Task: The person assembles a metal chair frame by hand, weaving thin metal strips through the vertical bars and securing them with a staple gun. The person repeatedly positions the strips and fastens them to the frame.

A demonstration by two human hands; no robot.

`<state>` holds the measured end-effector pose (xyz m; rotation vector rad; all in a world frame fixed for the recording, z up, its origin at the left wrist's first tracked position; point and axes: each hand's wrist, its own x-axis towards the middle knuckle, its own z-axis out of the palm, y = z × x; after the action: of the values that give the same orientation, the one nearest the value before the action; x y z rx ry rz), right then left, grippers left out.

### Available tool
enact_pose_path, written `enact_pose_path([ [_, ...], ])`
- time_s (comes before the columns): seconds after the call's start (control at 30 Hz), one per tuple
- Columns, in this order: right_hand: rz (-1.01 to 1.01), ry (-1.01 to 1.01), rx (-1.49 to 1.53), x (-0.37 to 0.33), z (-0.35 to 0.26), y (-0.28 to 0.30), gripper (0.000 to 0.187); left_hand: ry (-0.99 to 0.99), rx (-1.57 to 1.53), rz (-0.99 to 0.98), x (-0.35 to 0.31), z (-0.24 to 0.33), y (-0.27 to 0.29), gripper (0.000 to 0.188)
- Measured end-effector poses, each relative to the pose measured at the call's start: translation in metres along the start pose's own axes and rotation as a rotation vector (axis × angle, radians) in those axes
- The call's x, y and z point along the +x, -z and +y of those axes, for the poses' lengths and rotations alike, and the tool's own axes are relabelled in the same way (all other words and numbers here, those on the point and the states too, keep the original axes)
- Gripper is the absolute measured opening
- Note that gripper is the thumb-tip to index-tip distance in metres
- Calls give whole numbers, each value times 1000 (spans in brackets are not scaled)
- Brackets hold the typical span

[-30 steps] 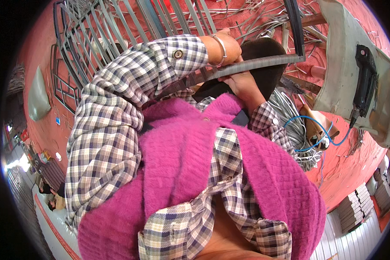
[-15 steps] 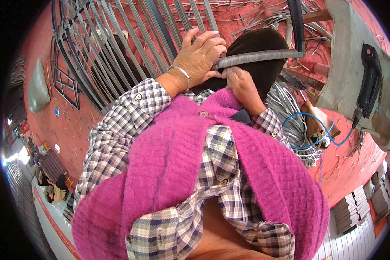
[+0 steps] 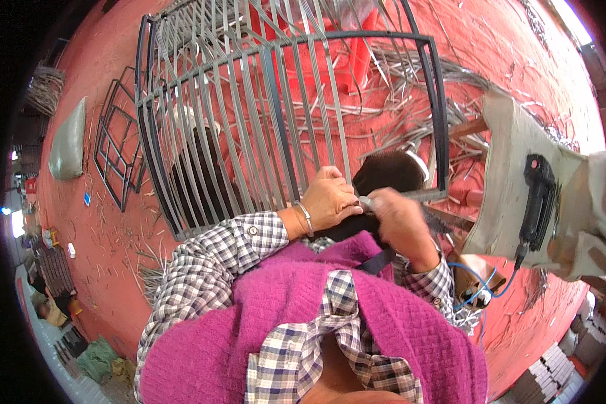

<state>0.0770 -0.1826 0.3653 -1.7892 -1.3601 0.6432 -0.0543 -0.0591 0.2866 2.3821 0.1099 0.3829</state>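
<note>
A dark metal frame [image 3: 438,114] with many flat grey strips [image 3: 314,101] stretched across it leans over my lap. My left hand [image 3: 330,200] is closed at the near rail, its fingers pinching the lower end of a grey strip. Close beside it my right hand [image 3: 405,225] is curled and smeared by motion. A short pale piece of strip [image 3: 365,203] shows between the two hands and runs into the right hand's fingers. To the right of my hands, the near rail [image 3: 427,195] is wrapped in grey strip.
A black power tool [image 3: 538,202] with a blue hose [image 3: 481,286] lies on a cloth-covered stand [image 3: 498,161] at right. A red plastic stool [image 3: 360,64] stands beyond the frame. Loose strips [image 3: 411,81] litter the red floor. A smaller metal frame [image 3: 118,151] lies at left.
The view has shifted, showing more of the frame's far side. My right hand has moved a little outward and now blurs; the left stays at the near rail with its fingers drawn in.
</note>
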Motion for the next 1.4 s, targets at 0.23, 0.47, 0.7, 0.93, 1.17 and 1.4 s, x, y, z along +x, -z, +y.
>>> enact_pose_path([
  [0.23, -142, -253, -365, 6, 52, -9, 15, 111, -180, 450, 108, -66, 92, 10],
  [0.47, -132, -158, -343, 9, 60, -23, 13, 473, 203, 343, 180, -159, 160, 30],
  [0.7, -221, -252, -347, 26, 62, -20, 15, 575, -84, 150, 188, -184, 176, 28],
  [0.93, 31, -326, 746, 164, 87, -14, 36, 688, -340, -119, 207, -191, 192, 29],
  [1.17, -45, -150, 1165, 283, 94, -44, 33, 727, -17, -122, 213, -198, 183, 29],
  [1.4, 270, -82, -167, 268, 93, -38, 22, 341, 155, 487, 189, -149, 168, 35],
])
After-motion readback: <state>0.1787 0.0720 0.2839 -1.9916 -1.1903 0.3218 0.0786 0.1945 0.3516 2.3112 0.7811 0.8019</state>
